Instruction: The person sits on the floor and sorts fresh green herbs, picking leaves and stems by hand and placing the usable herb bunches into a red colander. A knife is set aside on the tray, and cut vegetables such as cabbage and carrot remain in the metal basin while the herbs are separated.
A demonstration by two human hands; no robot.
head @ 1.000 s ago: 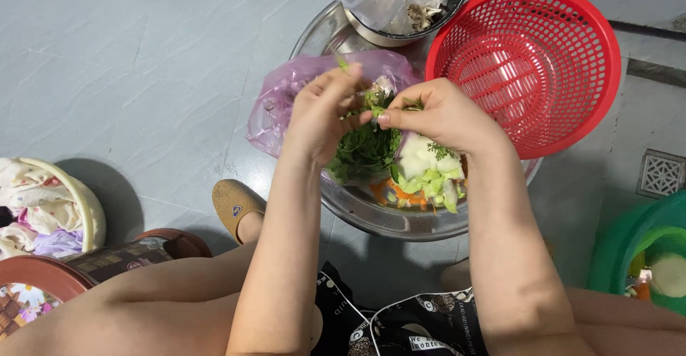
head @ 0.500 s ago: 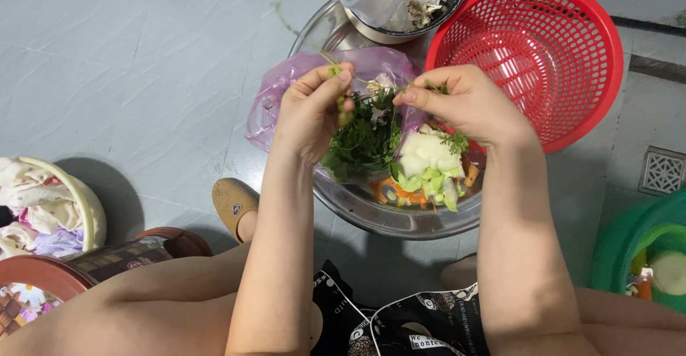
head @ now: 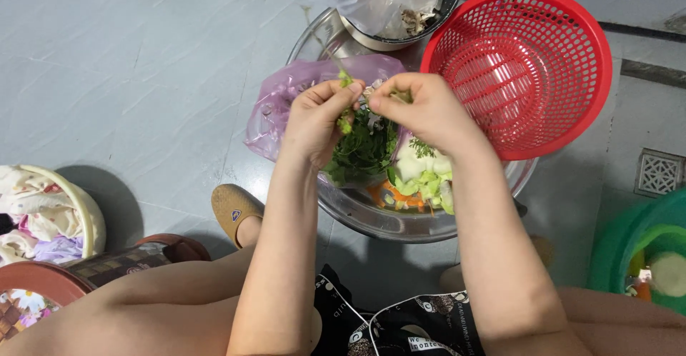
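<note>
My left hand (head: 319, 117) and my right hand (head: 421, 110) are close together above a wide steel bowl (head: 371, 220) on the floor. Both pinch a thin green herb stem (head: 345, 106) that runs up and away from my left fingers. Below my hands the bowl holds dark leafy herbs (head: 364, 152), pale green cut vegetables (head: 421, 177) and some orange pieces (head: 389, 197). A pink plastic bag (head: 286, 102) lies against the bowl's left rim.
A red perforated basket (head: 529, 70) leans on the bowl's right side. A smaller bowl with a clear bag (head: 389, 2) stands behind. A green basin (head: 636, 256) is at right, a floor drain (head: 661, 172), a cloth-filled basket (head: 43, 213) at left, my slipper (head: 232, 209).
My hands have drawn together and lifted a little over the bowl, the left one shifting right; the stem now sticks up between them.
</note>
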